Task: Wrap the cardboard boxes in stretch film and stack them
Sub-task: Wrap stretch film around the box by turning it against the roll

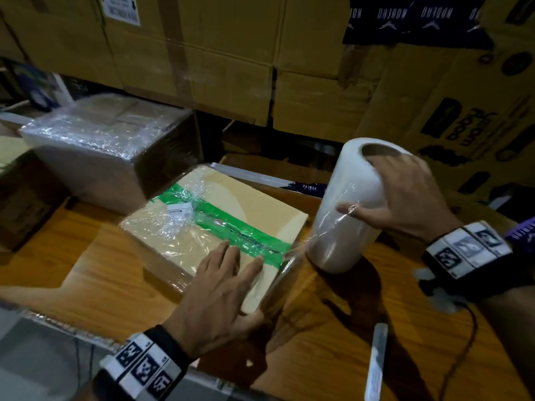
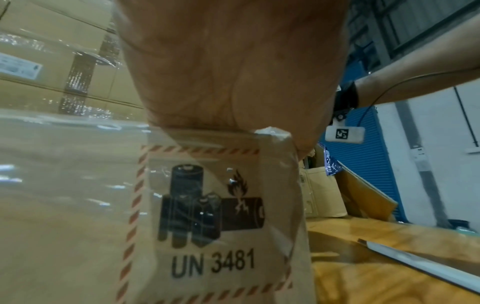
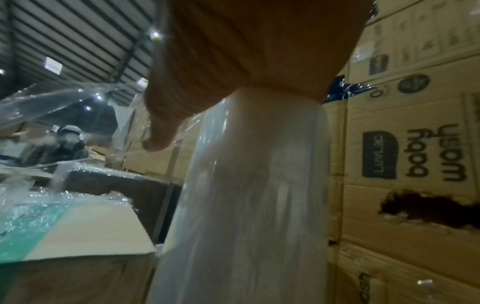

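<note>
With the left hand (image 1: 220,287) pressing flat on the half-wrapped box (image 1: 214,224) lying on the desk (image 1: 86,273), the right hand (image 1: 405,198), gripping the roll (image 1: 344,209) just beside it, should probably keep the film (image 1: 292,256) taut around the near corner.

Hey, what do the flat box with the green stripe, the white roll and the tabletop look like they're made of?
Flat tan box with the green stripe: cardboard, matte, under glossy crinkled clear film. White roll: stretch film, milky and shiny, probably on a brown cardboard core. Tabletop: wood or wood-look laminate, orange grain with a sheen.
</note>
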{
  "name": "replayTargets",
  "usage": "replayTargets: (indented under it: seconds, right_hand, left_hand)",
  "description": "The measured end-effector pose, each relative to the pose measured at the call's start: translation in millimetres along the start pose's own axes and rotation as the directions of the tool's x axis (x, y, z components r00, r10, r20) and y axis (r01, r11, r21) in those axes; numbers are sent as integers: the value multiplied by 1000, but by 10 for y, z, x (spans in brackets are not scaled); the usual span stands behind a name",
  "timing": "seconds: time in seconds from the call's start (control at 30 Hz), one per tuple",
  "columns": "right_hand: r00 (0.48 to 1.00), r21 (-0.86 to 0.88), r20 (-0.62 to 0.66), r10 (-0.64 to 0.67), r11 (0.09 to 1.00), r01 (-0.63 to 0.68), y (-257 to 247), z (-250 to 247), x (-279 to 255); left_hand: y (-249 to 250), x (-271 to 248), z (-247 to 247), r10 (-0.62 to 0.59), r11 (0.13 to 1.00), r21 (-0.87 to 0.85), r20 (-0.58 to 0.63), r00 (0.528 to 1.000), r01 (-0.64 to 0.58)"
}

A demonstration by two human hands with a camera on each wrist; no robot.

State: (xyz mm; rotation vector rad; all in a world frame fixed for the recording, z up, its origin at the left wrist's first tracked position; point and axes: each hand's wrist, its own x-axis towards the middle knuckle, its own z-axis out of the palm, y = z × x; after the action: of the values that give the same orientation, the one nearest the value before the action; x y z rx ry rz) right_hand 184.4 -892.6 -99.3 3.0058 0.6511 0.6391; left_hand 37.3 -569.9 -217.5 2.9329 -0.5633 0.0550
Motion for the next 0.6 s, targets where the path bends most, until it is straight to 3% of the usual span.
replayTargets:
  seconds: [0.1,0.2,0.3,0.37,0.43,0.5,0.6]
  right_hand:
    - [994,72,-16,-109,991,110,177,-44,-123]
    - [996,18,-16,-82,996,82,227,-56,-129]
    - [999,71,-24,-28,997,30,88,-41,-53]
    - [999,82,-47,-21,996,25,30,-12,-47]
    - [998,77,-57,-31,996,36,11,18,-80]
    - [998,81,-55,-26,996,31,2,23,-100]
    - [999,80,-47,0,997,4,-12,24,-83]
  left_hand:
    - [-47,-124,-2,53,998,-16,2,999,-53]
    - [-119,-195,-13,162,986,-34,19,987,-162]
    - [-345,-222,-95,342,937,-95,61,938,-336]
    - [-573,-199,-188,404,909,-150,93,910,-389]
    - [-762,-147,-274,410,900,-218,132,902,-378]
    - [-796,-96,-305,364,915,-230,122,923,-330]
    - [-533,-45,-293,223,949,-215,-61,973,-231]
